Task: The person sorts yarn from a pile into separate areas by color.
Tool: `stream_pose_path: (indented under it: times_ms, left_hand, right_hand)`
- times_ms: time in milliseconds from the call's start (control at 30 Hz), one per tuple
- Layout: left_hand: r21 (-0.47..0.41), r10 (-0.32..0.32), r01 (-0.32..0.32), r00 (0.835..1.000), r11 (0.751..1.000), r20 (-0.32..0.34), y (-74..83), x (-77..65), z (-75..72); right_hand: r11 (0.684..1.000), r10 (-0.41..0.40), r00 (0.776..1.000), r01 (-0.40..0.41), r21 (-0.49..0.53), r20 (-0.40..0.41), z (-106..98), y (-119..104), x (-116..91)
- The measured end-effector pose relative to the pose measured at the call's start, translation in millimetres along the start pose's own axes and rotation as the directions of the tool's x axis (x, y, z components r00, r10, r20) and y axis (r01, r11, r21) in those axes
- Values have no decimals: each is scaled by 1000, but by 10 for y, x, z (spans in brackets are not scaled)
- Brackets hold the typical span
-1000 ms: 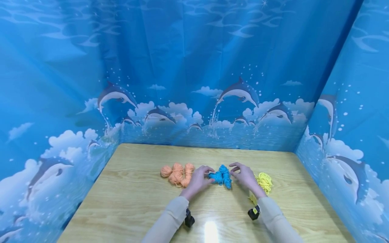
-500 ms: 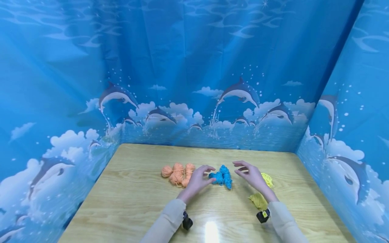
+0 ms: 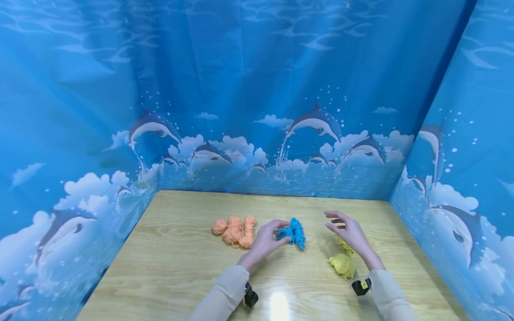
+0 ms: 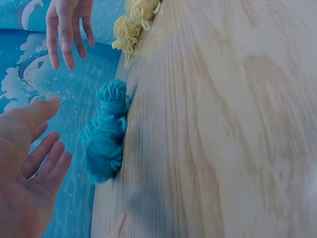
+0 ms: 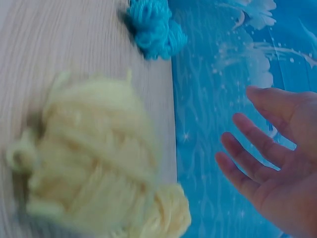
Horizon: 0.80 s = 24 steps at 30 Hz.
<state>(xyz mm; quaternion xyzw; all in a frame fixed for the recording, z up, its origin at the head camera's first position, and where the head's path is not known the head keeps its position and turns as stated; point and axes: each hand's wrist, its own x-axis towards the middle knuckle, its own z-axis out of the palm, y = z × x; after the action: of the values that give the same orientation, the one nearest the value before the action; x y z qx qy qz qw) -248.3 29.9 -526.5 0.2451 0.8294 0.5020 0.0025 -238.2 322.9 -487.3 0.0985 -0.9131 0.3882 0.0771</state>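
Two bundles of blue yarn [image 3: 298, 234] lie together on the table. Beside them, on their left, hovers my left hand [image 3: 265, 238], its fingers loosely bent; the left wrist view shows a gap between that hand [image 4: 32, 163] and the yarn. My right hand [image 3: 350, 232] is farther right, holding nothing, with fingers spread in the right wrist view. It hangs over yellow yarn [image 3: 346, 246], which it partly hides. Closer to me sits a yellow yarn ball [image 3: 342, 265], large and blurred in the right wrist view.
Several orange yarn bundles [image 3: 234, 232] are grouped left of my left hand. The wooden table [image 3: 168, 267] meets a blue dolphin-print curtain [image 3: 225, 178] at its back and sides. Glare shows near the table's front.
My right hand has moved right, away from the blue yarn and over the yellow yarn, uncovering the nearer yellow ball. The left hand has shifted slightly right and stays by the blue yarn.
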Motion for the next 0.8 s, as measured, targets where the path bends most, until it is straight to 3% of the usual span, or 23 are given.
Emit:
stream_pose_path:
  times_ms: [300, 800]
  left_hand:
    - [-11, 19, -19, 998, 1000, 64, 139, 68, 161]
    - [42, 148, -154, 981, 987, 127, 389, 204, 622]
  right_hand:
    - [994, -15, 999, 11, -106, -33, -180, 193, -143]
    - [975, 70, 996, -54, -215, 64, -262, 480, -306]
